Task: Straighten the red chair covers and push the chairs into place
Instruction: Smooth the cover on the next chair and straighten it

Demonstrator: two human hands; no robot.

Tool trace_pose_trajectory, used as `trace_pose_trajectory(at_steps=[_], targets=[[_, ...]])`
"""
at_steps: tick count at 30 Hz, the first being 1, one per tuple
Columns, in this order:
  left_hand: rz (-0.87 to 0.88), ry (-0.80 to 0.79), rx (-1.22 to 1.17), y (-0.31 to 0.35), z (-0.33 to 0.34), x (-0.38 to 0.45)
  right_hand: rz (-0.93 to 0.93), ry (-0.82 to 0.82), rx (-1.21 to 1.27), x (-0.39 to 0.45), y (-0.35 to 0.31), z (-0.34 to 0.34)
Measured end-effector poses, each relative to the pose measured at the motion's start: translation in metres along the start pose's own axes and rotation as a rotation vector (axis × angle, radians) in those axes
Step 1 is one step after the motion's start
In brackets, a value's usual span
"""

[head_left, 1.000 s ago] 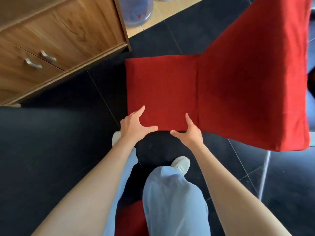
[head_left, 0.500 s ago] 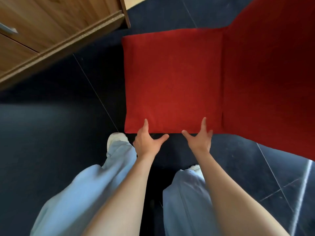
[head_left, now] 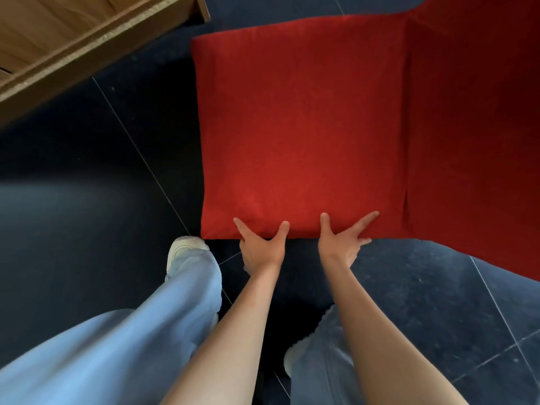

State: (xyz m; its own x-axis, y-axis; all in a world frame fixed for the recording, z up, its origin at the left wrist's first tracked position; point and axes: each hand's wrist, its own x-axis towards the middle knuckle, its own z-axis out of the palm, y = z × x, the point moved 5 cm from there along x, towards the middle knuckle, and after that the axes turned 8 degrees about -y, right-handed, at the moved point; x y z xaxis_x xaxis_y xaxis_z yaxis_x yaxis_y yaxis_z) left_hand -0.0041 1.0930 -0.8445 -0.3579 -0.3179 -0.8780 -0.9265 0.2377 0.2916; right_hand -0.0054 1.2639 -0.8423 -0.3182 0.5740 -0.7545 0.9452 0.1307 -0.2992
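Two hands at the near edge of the red chair cover point(head_left: 301, 127).

Left hand point(head_left: 261, 246) and right hand point(head_left: 340, 242) clasp that edge, index finger and thumb spread on top, other fingers hidden beneath it. Past the seat's right edge, the backrest point(head_left: 473, 127) is cut off. The cloth is matte, nubby, square. Left of the seat lie dark glossy floor tiles point(head_left: 87, 171) and a wooden cabinet point(head_left: 73, 39).
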Motion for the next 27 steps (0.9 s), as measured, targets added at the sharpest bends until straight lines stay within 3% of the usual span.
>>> trace_pose_trajectory(at_steps=[3,9,18,27], targets=[[-0.089,0.012,-0.121,-0.003,0.012,0.01,-0.015,0.046,0.124,0.003,-0.001,0.01],[-0.105,0.082,-0.241,-0.005,0.026,0.023,-0.124,0.153,0.298,0.014,0.007,0.015],[-0.146,0.186,-0.491,0.0,0.038,0.037,-0.021,0.228,0.449,0.025,0.011,0.008],[-0.188,0.188,-0.684,-0.006,0.042,0.042,0.019,0.269,0.558,0.033,0.015,0.01]])
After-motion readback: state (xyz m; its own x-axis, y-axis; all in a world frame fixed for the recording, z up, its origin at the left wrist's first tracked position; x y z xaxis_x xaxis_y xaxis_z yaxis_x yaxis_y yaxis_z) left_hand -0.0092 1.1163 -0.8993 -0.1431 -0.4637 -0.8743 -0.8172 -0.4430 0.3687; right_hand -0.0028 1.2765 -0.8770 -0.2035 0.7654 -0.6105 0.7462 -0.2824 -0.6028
